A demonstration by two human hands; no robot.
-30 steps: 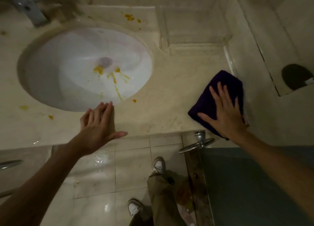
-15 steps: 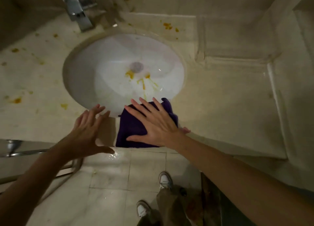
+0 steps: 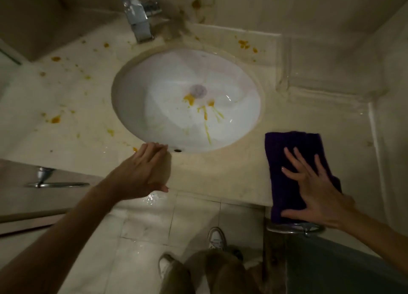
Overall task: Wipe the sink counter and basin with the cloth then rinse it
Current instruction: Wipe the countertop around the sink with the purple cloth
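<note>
A folded dark purple cloth lies flat on the beige counter to the right of the white oval basin. My right hand presses flat on the cloth with fingers spread. My left hand rests on the counter's front edge at the basin's near rim, fingers together, holding nothing. Orange-yellow streaks run down the basin below the drain. More orange spots dot the counter on the left.
A chrome faucet stands behind the basin. Orange splashes mark the backsplash at the right. A chrome bar sticks out below the counter at left, another chrome handle under the cloth. My shoes stand on the wet tiled floor.
My right hand has slid the cloth along the counter's front edge from in front of the basin out to the right. My left hand stays at the basin's near rim.
</note>
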